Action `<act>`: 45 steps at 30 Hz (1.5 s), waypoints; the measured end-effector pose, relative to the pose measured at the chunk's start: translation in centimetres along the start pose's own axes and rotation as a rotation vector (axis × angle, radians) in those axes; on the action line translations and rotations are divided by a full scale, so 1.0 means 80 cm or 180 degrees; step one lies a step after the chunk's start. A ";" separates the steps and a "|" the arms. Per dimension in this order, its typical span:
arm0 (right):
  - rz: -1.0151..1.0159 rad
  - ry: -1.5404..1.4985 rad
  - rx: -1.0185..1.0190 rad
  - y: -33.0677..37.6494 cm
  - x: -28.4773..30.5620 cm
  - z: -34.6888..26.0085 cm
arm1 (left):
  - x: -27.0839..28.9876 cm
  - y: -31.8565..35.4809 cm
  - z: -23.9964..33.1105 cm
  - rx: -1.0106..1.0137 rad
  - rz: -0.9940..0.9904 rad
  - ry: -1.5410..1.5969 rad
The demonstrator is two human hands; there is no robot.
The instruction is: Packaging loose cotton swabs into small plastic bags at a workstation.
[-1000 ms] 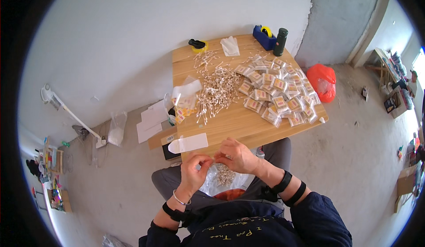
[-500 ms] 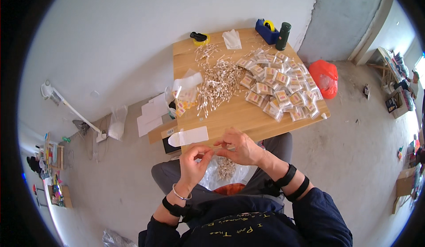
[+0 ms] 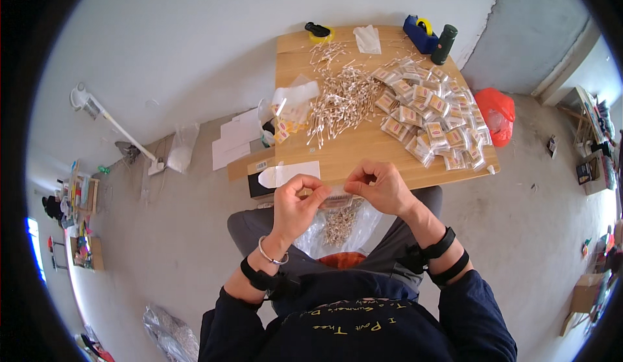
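Just in front of the table's near edge, a small clear plastic bag (image 3: 337,200) is stretched between my two hands. Thin sticks, apparently cotton swabs, show inside it. My left hand (image 3: 295,207) pinches one upper corner between thumb and fingers. At the opposite corner, my right hand (image 3: 384,192) grips in the same way. Below them, a large clear bag of loose cotton swabs (image 3: 340,224) rests between my legs. A white paper sheet (image 3: 295,172) lies on the table edge beside my left hand.
On the wooden table (image 3: 347,157) are a heap of loose cotton swabs (image 3: 344,99) and a pile of filled packets (image 3: 435,112). Behind stand a blue tape dispenser (image 3: 420,36), a dark green bottle (image 3: 444,45) and a yellow tape roll (image 3: 321,36). A red plastic bag (image 3: 496,117) sits right.
My hands have moved apart, so the small bag now shows spread between them. The table appears shifted up and to the right as the view has moved.
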State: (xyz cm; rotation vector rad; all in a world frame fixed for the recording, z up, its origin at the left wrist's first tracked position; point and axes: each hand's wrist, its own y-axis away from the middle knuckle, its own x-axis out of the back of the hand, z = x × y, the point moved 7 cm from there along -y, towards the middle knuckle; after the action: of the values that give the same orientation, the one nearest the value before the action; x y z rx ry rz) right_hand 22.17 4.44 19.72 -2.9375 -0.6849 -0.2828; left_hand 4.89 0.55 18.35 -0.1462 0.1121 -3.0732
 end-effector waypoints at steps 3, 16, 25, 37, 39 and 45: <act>-0.0106 -0.0121 -0.0135 -0.004 0.003 0.006 | -0.003 -0.004 -0.002 0.0354 -0.0133 0.0313; -0.0168 -0.0390 -0.0160 -0.010 -0.001 0.010 | -0.006 -0.004 0.003 0.0478 -0.0244 0.0646; -0.0109 -0.0347 -0.0076 -0.010 0.001 -0.008 | -0.009 -0.008 0.009 0.0243 -0.0209 0.0373; -0.0111 -0.0314 0.0257 -0.012 -0.001 -0.013 | -0.012 -0.001 0.017 0.0025 -0.0107 0.0374; -0.0084 -0.0265 0.0283 -0.011 -0.002 -0.020 | -0.013 -0.001 0.016 0.0086 -0.0122 0.0393; 0.0011 0.0226 0.0537 -0.011 -0.006 -0.049 | -0.013 -0.001 0.037 -0.0468 0.0016 0.0066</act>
State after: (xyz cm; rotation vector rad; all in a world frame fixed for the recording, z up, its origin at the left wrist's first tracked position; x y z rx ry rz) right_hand 20.74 4.45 23.48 -2.7548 -0.6596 -0.3111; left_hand 6.18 0.49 21.23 -0.1210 0.3393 -3.0604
